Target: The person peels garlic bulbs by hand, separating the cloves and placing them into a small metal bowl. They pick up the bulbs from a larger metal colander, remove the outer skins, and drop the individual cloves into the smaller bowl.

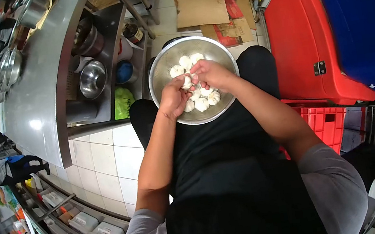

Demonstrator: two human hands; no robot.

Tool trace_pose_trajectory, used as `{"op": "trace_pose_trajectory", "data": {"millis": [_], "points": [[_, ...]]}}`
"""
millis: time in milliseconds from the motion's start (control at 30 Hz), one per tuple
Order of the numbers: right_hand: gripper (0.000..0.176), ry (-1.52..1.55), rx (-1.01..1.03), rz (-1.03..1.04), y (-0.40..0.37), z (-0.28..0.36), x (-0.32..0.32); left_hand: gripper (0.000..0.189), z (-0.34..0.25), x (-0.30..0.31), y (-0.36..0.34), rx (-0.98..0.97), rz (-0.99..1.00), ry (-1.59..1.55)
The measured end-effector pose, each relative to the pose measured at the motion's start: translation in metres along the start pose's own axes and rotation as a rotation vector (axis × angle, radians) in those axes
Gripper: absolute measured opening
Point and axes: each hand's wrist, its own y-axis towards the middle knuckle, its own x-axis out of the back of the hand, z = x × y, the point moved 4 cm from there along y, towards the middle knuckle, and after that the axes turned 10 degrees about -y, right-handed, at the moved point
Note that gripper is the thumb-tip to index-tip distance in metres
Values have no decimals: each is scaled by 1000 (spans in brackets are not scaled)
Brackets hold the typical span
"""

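Note:
A wide metal bowl (160,63) rests on my lap between my knees, with several whole garlic bulbs (201,104) in it. Over the bowl, my left hand (175,98) has its fingers closed around one garlic bulb (187,83). My right hand (213,75) meets it from the other side, fingertips pinched at the same bulb. The fingers partly cover this bulb and others below, so I cannot make out whether a loose piece of skin is between the right fingertips.
To the left stands a steel table (39,100) with shelves holding a metal bowl (93,79) and a green bag (123,102). A red chest (291,33) and a red crate (324,121) are on the right. Cardboard (199,1) lies ahead; a person (11,170) stands far left.

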Motion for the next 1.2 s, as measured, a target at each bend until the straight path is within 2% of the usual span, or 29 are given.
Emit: {"op": "trace_pose_trajectory", "data": {"millis": [100, 233, 367, 467, 533, 633, 767, 833, 967, 1033, 1133, 1200], "points": [[26, -91, 6, 61, 3, -4, -6, 28, 6, 3, 7, -44, -28, 130], [28, -182, -9, 64, 1, -4, -17, 24, 9, 0, 6, -95, -152, 64], [27, -219, 52, -36, 1, 2, -20, 25, 3, 5, 7, -98, -123, 171], [27, -250, 96, -82, 2, 4, -17, 27, 1, 0, 3, -17, -99, 12], [28, -226, 91, -67, 2, 4, -13, 26, 2, -2, 3, 52, -16, -114], [31, -207, 87, -60, 4, 1, -11, 23, 3, 3, 5, -16, -71, 1], [32, -229, 96, -61, 6, -1, -11, 23, 4, 7, 9, -19, -49, 49], [33, -239, 102, -44, 5, 1, -13, 22, 1, 9, 5, -47, -243, 83], [32, -232, 130, -53, 3, 5, -17, 27, -5, 3, 5, -63, -200, 187], [30, -199, 98, -65, 6, 2, -16, 33, 0, 2, 6, 39, -51, -15], [28, -69, 57, -73, 12, -6, -12, 37, 1, 4, 9, 83, -76, -79], [26, -66, 54, -74, 13, -4, -11, 33, -2, 2, 6, 86, -54, -60]]}}
